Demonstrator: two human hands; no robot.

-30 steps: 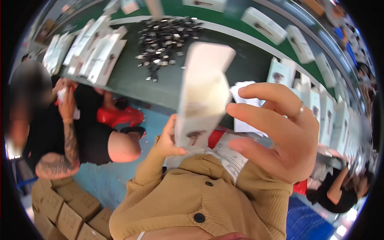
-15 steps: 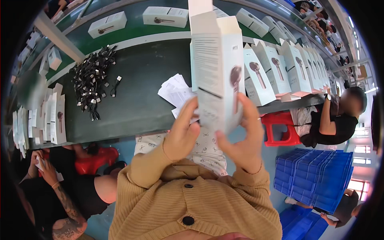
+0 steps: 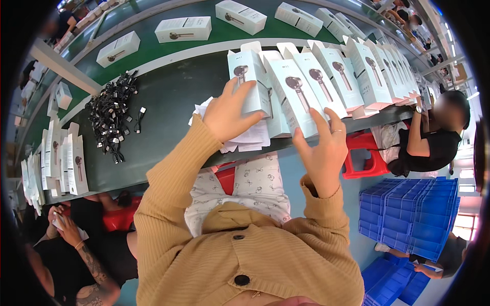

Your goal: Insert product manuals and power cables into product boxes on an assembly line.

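A row of upright white cartons with open top flaps stands along the bench, each printed with a dark handheld device. My left hand (image 3: 230, 113) has its fingers spread against the front of the leftmost carton (image 3: 259, 99). My right hand (image 3: 325, 140) is open too, fingertips at the lower front of the neighbouring carton (image 3: 293, 92) and thumb by its bottom corner. Neither hand wraps round a carton. White paper sheets (image 3: 250, 137) lie partly under the left wrist and the leftmost carton.
Black cables (image 3: 109, 115) lie heaped on the dark bench (image 3: 163, 109). Closed cartons (image 3: 184, 29) sit on the green belt (image 3: 148, 51) behind. More cartons (image 3: 76, 163) stand at left. Blue crates (image 3: 408, 214) and a red stool (image 3: 365, 155) are at right. People sit on both sides.
The carton that both hands held up in front of me is now down in the row. My hands have spread apart, the left at the leftmost carton, the right beside the neighbouring one.
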